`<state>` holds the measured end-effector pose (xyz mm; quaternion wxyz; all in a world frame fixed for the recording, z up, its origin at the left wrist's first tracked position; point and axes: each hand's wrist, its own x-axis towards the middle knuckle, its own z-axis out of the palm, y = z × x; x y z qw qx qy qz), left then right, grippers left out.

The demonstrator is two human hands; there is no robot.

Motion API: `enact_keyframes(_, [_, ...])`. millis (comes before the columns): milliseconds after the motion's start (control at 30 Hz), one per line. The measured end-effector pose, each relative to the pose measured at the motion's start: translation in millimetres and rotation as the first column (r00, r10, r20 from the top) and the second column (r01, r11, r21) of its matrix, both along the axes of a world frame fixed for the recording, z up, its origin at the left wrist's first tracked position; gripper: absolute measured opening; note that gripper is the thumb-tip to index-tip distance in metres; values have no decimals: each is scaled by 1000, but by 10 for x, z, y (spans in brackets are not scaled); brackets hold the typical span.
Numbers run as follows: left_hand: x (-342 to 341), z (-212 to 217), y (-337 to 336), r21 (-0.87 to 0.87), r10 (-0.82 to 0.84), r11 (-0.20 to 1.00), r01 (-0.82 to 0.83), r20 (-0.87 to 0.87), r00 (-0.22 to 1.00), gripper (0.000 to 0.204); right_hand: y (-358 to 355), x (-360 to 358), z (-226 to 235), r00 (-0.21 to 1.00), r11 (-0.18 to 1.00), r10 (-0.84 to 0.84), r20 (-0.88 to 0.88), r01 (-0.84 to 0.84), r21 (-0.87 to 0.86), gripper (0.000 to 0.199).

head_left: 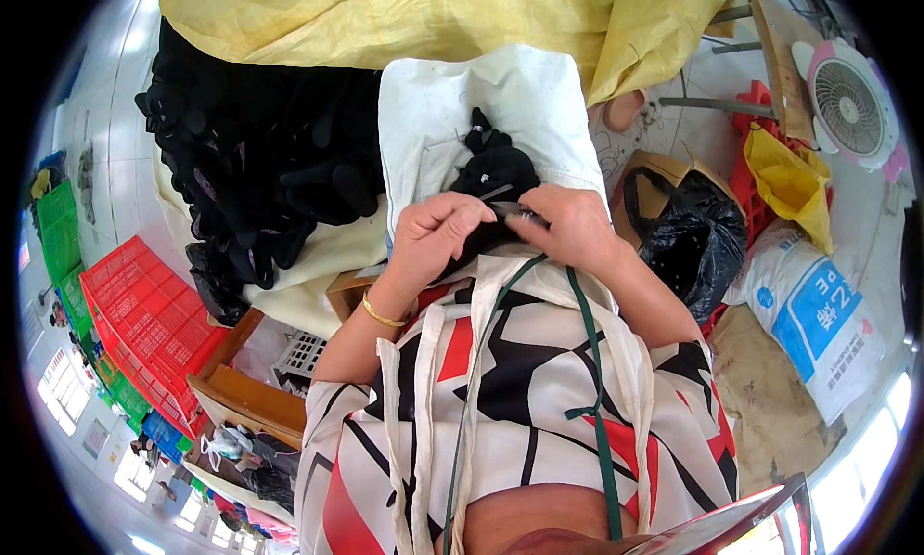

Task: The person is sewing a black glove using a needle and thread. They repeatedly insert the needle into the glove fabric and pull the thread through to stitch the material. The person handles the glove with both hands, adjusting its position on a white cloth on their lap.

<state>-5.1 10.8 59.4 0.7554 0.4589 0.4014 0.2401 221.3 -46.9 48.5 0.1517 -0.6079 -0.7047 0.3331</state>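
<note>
- Head view, the only one: black cloth pc point(499, 166) sits bunched on white cloth point(549, 103), mid-frame, just beyond & between the two hands.
- L hand point(438, 226): thumb & fingertip together at near edge of the black pc; can't tell what, if anything, is pinched b/w them.
- R hand point(570, 223): fingers clamped on a small dark tool point(525, 215) w/ a metal glint; tip comes right up by L fingertips. Exact kind of tool n/a, mostly covered by the hand.
- Handling, my guess: pc is light, soft, limp; prob. folds & slumps wherever unsupported. Not fragile, not slippery AFAICT, but dark on dark, so edges & seams are hard to see.
- Best hold: pinch by near edge, close to the tool tip, so cloth b/w the fingers stays taut; a grab at the far, bunched end would prob. leave the near part floppy. Keep fingertips a bit clear of the metal, in case it's sharp.
- The tool looks small, stiff, light; best held by its body, i.e. the part inside R hand.
- Nearby: big heap of black pcs point(279, 151) to the left, yellow sheet point(385, 25) beyond, black plastic bag point(701, 232) to the right.
</note>
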Motion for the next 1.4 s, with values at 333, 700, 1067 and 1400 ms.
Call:
enact_keyframes(333, [126, -28, 10, -96, -120, 989, 113, -68, 990, 26, 96, -279, 21, 481, 902, -431, -763, 219, -371, 16])
enact_keyframes(700, [59, -48, 25, -122, -155, 984, 132, -205, 966, 27, 285, -273, 32, 310, 821, -564, -765, 116, -559, 20])
enact_keyframes(1067, [62, -220, -66, 107, -11, 992, 66, -450, 893, 28, 289, -52, 82, -15, 730, -681, -732, 76, -680, 15])
enact_keyframes(1400, [25, -303, -85, 248, -152, 925, 288, -454, 878, 19, 286, 264, -281, 712, 848, -516, -477, 504, -166, 27])
